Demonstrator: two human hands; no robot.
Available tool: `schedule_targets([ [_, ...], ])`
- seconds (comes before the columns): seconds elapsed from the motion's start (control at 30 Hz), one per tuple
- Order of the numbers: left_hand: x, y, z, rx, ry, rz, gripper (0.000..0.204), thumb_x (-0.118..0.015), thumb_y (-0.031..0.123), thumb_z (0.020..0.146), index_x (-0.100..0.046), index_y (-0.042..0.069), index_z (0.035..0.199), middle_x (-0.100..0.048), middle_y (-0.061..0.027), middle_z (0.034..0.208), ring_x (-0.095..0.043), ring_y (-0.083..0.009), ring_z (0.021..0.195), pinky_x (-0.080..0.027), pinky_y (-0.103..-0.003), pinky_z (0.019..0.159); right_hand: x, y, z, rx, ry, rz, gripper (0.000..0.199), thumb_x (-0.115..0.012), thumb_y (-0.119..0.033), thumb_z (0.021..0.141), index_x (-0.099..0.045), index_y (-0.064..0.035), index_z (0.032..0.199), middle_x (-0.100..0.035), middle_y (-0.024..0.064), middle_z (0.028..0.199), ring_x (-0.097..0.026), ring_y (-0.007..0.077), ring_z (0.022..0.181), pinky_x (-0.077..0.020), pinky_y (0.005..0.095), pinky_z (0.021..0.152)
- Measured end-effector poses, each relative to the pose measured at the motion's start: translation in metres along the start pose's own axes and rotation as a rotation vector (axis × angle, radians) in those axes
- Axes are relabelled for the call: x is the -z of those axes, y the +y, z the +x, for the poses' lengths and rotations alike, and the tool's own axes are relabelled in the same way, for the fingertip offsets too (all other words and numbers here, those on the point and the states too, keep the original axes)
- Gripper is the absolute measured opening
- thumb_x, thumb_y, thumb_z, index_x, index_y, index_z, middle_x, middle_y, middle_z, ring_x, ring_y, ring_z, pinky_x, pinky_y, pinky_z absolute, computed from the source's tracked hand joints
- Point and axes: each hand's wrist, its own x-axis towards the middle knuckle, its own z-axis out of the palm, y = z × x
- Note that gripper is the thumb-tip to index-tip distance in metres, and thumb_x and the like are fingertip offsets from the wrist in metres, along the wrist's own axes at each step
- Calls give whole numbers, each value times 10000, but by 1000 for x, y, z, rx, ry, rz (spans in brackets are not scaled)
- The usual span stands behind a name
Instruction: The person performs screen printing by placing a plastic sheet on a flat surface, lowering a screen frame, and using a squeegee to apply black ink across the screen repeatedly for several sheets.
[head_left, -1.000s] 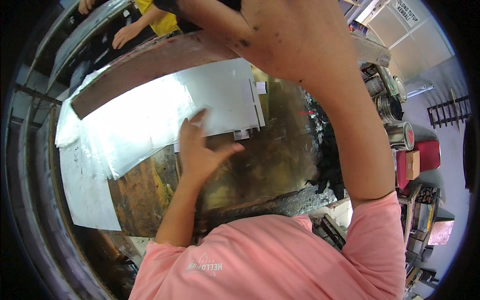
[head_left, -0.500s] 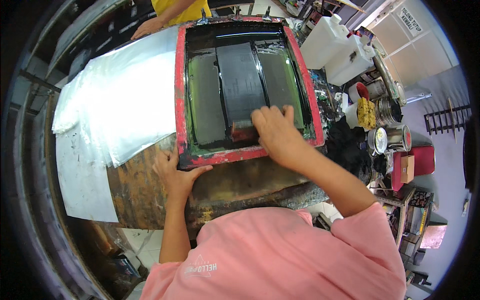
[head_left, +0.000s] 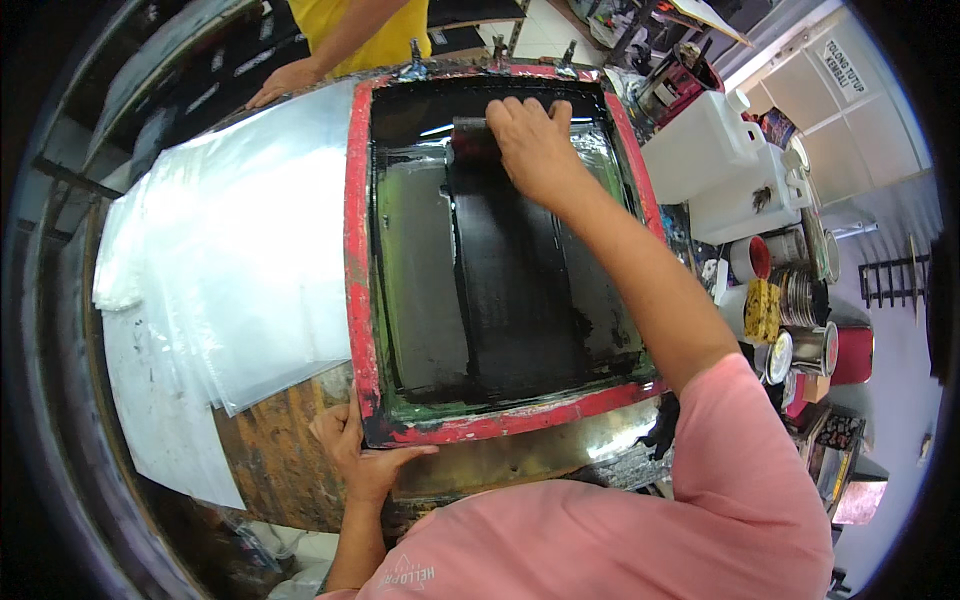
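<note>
A screen-printing frame (head_left: 357,240) with chipped red edges lies on the worktable, its mesh (head_left: 425,290) smeared with black ink. My right hand (head_left: 540,150) is closed around a squeegee (head_left: 473,142) near the far end of the mesh. Behind that blade a wide black ink band runs down the middle of the screen. At the near left corner, my left hand (head_left: 362,460) grips the frame, thumb along the near edge and fingers at the left side. What lies under the screen is hidden.
Clear plastic sheets (head_left: 270,230) are stacked left of the frame. Metal clamps (head_left: 413,62) stand along its far edge. White jerrycans (head_left: 700,140), a yellow sponge (head_left: 762,310) and paint cans (head_left: 815,348) crowd the right side. Another person's hand (head_left: 285,82) rests at the far left.
My right hand has pushed the squeegee from the near end of the mesh to its far end, and the middle band is blacker. My left hand stays at the corner. The view has shifted.
</note>
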Motion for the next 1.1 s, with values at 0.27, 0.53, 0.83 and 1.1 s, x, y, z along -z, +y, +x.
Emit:
schedule_targets([
  [0.27,-6,1,-6,81,98,-421,1102,-1045,450,491,-635,-26,1397,-612,-91,1238,-562,-235,1178,-460,-410,1051,96,-26,-69,260,-99,226,507,-774,-96,811,-490,-67,1229,-593,145,1169,-592,344,1152,-392,536,954],
  [0.53,29,74,58,-191,434,-868,785,-799,375,951,-446,-69,1494,-582,-169,1409,-557,-272,1301,-418,-411,1135,258,-80,-129,7,330,124,328,-686,-250,855,-563,-69,1099,-538,113,959,-559,318,958,-341,503,957],
  [0.83,-14,43,60,-14,-202,557,1103,-649,720,908,-269,12,1663,-241,-192,1745,-111,-340,1646,93,-746,1221,297,-51,-54,9,350,127,364,-625,-362,962,-642,-15,1073,-631,153,896,-615,345,878,-399,486,921],
  [1.1,36,5,118,65,407,27,649,-790,310,960,-578,-8,1485,-595,-159,1530,-399,-350,1547,26,-594,1299,302,-21,-35,-36,311,297,377,-632,-350,959,-652,-6,1113,-649,170,925,-619,372,893,-409,485,922],
])
